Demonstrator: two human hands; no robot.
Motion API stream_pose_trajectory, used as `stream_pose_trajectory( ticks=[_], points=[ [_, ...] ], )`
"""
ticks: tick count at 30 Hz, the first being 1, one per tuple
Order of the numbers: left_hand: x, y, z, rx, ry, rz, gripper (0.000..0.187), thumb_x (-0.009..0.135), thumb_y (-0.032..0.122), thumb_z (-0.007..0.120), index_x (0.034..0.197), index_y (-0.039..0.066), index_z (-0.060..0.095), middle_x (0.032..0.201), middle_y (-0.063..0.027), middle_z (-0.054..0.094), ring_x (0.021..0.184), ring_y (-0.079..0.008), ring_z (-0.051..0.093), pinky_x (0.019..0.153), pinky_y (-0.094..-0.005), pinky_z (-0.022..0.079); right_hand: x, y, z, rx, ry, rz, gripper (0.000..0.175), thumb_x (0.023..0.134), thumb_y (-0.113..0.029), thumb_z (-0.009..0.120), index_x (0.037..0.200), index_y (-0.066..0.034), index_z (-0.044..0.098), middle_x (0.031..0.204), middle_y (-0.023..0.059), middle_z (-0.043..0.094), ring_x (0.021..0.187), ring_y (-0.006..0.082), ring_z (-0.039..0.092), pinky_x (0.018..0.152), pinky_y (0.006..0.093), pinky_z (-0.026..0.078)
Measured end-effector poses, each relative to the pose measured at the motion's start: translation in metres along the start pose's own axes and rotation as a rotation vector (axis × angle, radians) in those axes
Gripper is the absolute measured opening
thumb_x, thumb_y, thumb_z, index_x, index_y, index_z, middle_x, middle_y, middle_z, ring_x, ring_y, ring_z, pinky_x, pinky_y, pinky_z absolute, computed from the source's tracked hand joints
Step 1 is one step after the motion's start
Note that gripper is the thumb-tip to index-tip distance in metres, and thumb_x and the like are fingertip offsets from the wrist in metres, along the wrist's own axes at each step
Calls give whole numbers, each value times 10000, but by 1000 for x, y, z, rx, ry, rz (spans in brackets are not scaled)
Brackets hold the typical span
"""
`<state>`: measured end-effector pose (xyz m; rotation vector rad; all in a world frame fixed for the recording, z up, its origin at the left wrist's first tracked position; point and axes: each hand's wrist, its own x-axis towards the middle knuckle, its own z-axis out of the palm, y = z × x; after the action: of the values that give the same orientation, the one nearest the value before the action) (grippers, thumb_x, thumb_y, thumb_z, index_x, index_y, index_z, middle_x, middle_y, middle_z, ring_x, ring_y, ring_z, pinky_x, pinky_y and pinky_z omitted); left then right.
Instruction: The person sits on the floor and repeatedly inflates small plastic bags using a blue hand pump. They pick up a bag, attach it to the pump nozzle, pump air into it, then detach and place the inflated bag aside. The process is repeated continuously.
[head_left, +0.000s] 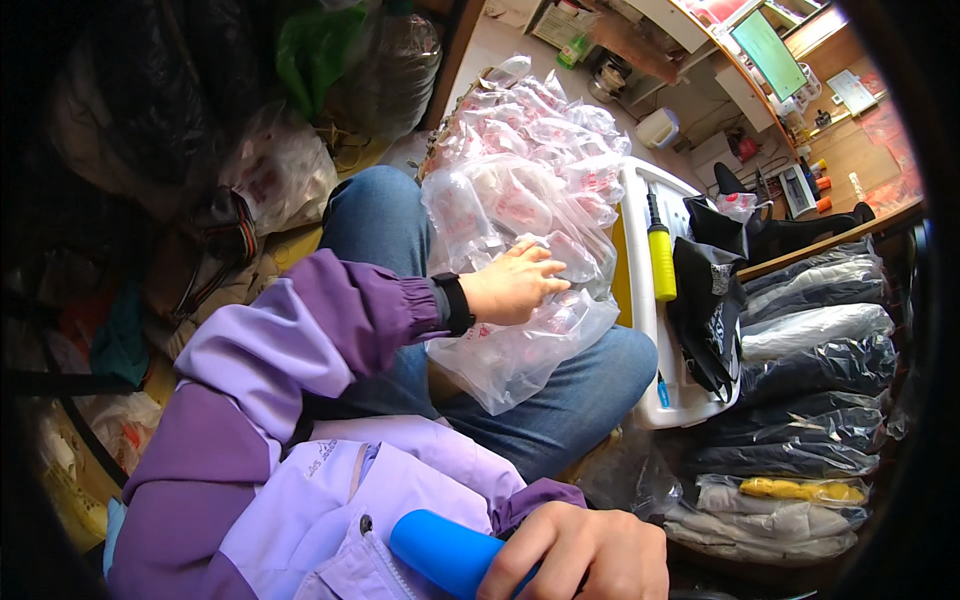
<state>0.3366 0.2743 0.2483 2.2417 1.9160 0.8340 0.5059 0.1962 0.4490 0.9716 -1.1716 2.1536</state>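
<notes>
My left hand (517, 283) lies palm down with spread fingers on a clear plastic bag (495, 367) between my knees. Inside that bag are smaller clear packets with red print. Behind it rises a heap of similar packets (525, 124). At the lower edge, near my jacket, my right hand (581, 551) is wrapped around a blue cylindrical object (442, 547); its far end is hidden by the fingers and the frame edge.
To the right, a white plastic tray (645, 337) holds a yellow-green hand pump (661, 259) and black bags (705, 307). Beyond are stacked plastic-wrapped garments (810, 375) and a wooden desk (862, 150). Filled bags (277, 172) stand at the left.
</notes>
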Motion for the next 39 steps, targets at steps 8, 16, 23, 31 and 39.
stream_pose_trajectory(
  ticks=[8,16,23,31,39],
  points=[
    [-58,-84,-123,-279,540,-320,214,842,100,620,1040,28,657,1028,-138,648,962,-240,618,843,-340,489,9,30,-17,118,-60,24,122,869,-109,632,915,-13,692,748,142,604,569,241,590,554,327,482],
    [-221,-257,-103,-43,217,-1235,379,771,264,647,1043,1,652,1027,-177,661,962,-302,628,821,-362,486,20,66,-50,214,-46,46,121,879,-91,614,910,0,688,732,144,598,576,241,588,554,322,476],
    [-316,-329,-11,153,269,-1464,331,757,122,582,1064,-2,584,1112,-241,563,1087,-431,500,937,-440,412,35,88,-75,245,60,212,142,890,-104,602,894,4,695,727,155,601,568,244,580,547,329,473],
    [-341,-360,-2,560,223,-1430,477,732,193,692,1121,-2,497,1171,-208,503,1090,-391,502,905,-449,445,43,118,-107,291,45,219,176,892,-140,607,867,9,697,716,146,593,561,255,573,542,343,469],
    [-350,-380,-13,771,85,-1207,413,701,190,694,1026,-21,553,1119,-223,563,929,-369,616,745,-427,533,43,126,-116,265,129,274,121,850,-114,658,884,-7,703,733,141,601,577,252,577,549,348,474]
  ],
)
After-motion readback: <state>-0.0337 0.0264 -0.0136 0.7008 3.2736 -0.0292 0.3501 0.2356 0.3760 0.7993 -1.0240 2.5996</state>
